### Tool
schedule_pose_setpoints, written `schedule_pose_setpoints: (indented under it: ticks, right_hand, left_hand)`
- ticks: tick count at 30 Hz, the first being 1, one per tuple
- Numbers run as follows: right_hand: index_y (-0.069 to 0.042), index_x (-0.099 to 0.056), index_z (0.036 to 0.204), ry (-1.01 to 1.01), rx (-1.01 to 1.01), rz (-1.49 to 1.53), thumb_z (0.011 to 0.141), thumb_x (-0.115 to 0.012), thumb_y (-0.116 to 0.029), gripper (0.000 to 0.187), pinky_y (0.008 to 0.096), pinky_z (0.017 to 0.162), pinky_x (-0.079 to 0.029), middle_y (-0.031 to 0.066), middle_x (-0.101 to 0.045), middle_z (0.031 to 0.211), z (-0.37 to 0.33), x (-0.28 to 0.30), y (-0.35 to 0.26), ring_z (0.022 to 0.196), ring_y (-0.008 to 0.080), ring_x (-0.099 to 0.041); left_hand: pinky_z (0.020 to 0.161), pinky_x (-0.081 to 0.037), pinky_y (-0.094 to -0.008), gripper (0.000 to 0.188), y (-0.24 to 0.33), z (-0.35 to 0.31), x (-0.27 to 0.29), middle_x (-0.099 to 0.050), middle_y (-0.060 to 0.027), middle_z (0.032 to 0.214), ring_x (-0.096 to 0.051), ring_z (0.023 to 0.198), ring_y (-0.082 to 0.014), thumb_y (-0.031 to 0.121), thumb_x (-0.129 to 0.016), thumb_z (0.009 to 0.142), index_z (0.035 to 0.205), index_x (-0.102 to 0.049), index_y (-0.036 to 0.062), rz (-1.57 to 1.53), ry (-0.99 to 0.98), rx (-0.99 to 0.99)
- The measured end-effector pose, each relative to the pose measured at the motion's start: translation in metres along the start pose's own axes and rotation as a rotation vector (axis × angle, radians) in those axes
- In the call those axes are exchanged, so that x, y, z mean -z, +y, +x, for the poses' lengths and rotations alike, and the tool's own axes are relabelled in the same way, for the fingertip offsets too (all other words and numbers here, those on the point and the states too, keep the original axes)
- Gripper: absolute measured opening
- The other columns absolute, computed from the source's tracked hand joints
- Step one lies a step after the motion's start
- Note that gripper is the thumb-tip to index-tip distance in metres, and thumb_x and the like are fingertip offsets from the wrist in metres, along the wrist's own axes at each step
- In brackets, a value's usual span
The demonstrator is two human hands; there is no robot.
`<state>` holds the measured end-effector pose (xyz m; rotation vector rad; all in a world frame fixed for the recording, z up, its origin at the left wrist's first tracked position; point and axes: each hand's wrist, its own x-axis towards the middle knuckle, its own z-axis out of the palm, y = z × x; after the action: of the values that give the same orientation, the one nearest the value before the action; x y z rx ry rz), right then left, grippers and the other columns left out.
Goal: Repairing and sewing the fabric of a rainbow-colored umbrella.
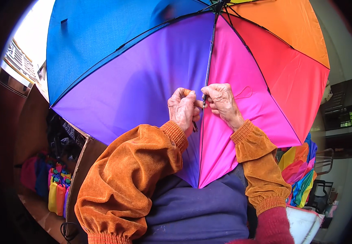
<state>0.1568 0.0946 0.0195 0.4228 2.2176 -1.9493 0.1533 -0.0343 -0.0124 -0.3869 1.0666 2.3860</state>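
Both hands pinch at one dark rib (207, 65) of the open rainbow umbrella (151, 81) over the lap, left hand (183, 109) and right hand (221, 101) fingers closed narrow; best keep fabric taut, grip close to the rib.

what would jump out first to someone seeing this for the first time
A big open umbrella in blue, purple, pink, red and orange panels fills the upper and middle picture, its inside facing the person. At the centre, the left hand and right hand pinch at the dark rib between the purple and pink panels. Orange velvety sleeves come in from below, and more bright folded umbrellas are piled at the right.
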Motion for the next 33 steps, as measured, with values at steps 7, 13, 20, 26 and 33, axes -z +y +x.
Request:
schedule_pose_setpoints:
  ticks: [7, 13, 20, 26, 33]
  right_hand:
    - [-0.005, -0.053, 0.063, -0.040, -0.042, 0.082, 0.082, -0.056, -0.017, 0.022, 0.0170, 0.031, -0.020, -0.0055, -0.040, 0.050, 0.000, 0.002, 0.000, 0.036, 0.0006, -0.031]
    - [-0.007, -0.054, 0.064, -0.050, -0.064, 0.089, 0.082, -0.056, -0.016, 0.021, 0.0163, 0.030, -0.019, -0.0056, -0.040, 0.051, -0.001, -0.001, -0.003, 0.036, -0.0004, -0.031]
    - [0.001, -0.060, 0.072, -0.032, 0.564, -0.623, 0.079, -0.058, -0.006, 0.010, 0.0240, 0.048, -0.042, 0.0021, -0.053, 0.063, 0.000, 0.018, 0.007, 0.054, 0.0093, -0.051]
    - [0.003, -0.061, 0.074, -0.153, 0.578, -0.589, 0.075, -0.058, -0.001, 0.005, 0.0279, 0.059, -0.045, 0.0070, -0.055, 0.071, -0.001, 0.020, 0.010, 0.066, 0.0148, -0.056]
    - [0.000, -0.060, 0.084, 0.000, 0.759, -1.040, 0.074, -0.056, -0.001, 0.011, 0.0299, 0.054, -0.043, 0.0104, -0.059, 0.080, -0.018, 0.062, 0.004, 0.061, 0.0162, -0.053]
  left_hand:
    - [0.036, -0.026, -0.0220, 0.009, 0.002, -0.003, -0.002, -0.058, -0.0120, 0.063, -0.032, 0.039, -0.0062, 0.010, -0.047, 0.089, 0.081, -0.043, 0.0114, -0.002, 0.025, -0.002]
    - [0.035, -0.024, -0.0205, 0.010, 0.004, -0.005, -0.003, -0.056, -0.0083, 0.061, -0.033, 0.040, -0.0046, 0.008, -0.049, 0.087, 0.078, -0.045, 0.0096, 0.073, 0.025, -0.017]
    - [0.034, -0.026, -0.0199, 0.011, 0.008, 0.005, 0.000, -0.054, -0.0062, 0.060, -0.035, 0.039, -0.0044, 0.006, -0.054, 0.082, 0.072, -0.049, 0.0062, 0.194, -0.009, 0.036]
    - [0.037, -0.028, -0.0192, 0.008, 0.008, 0.011, 0.003, -0.057, -0.0089, 0.065, -0.036, 0.043, -0.0044, 0.005, -0.054, 0.083, 0.076, -0.052, 0.0040, 0.192, -0.089, 0.075]
    - [0.039, -0.030, -0.0198, 0.005, 0.011, 0.013, 0.001, -0.060, -0.0135, 0.069, -0.040, 0.045, -0.0056, 0.004, -0.052, 0.083, 0.078, -0.052, 0.0025, 0.258, -0.093, 0.145]
